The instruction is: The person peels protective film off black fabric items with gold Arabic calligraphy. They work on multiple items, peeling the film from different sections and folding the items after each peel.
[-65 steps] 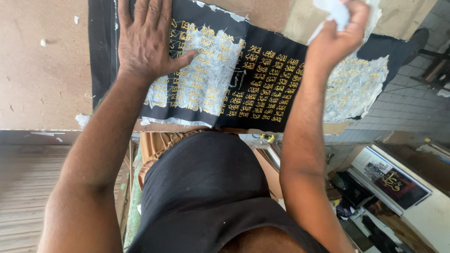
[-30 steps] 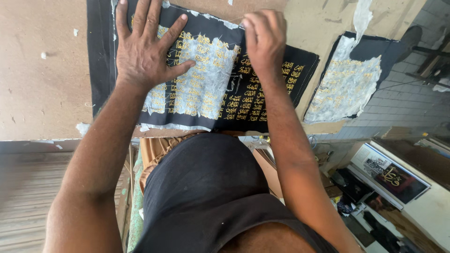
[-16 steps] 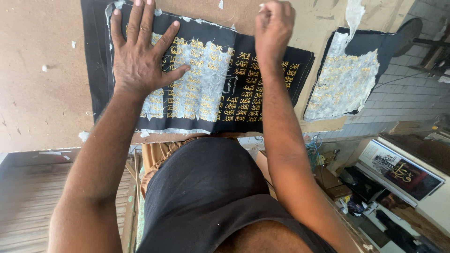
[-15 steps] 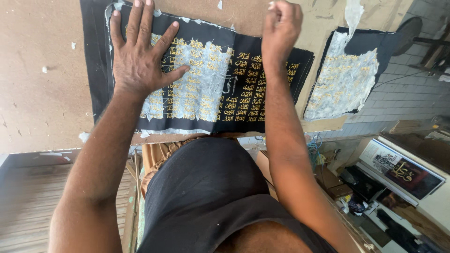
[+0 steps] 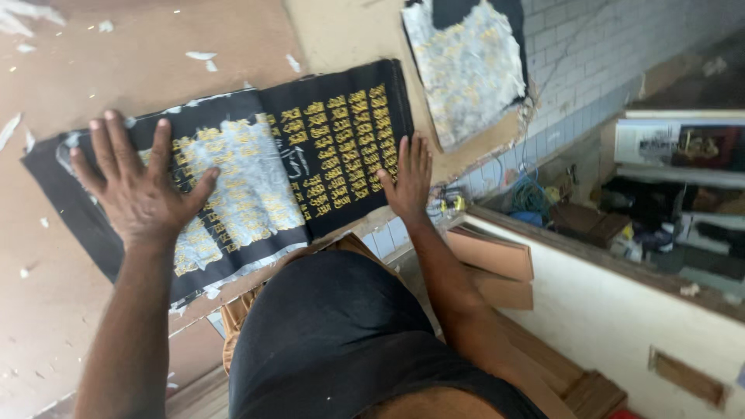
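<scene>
Head view, L to R: brown tabletop (image 5: 233, 31) w/ white paper scraps. Left hand (image 5: 140, 190) flat, fingers spread apart, palm pressed on black cloth (image 5: 310, 116) over the part still covered w/ whitish backing paper (image 5: 248, 194). Cloth lies across tabletop, near its front edge; gold embroidered rows bare on its right half. Right hand (image 5: 407, 182) flat, fingers apart, resting on cloth's right edge, gripping nothing. Second cloth piece (image 5: 466, 66) w/ white paper farther right, apart from first. Cardboard sheets (image 5: 489, 256) below tabletop edge
</scene>
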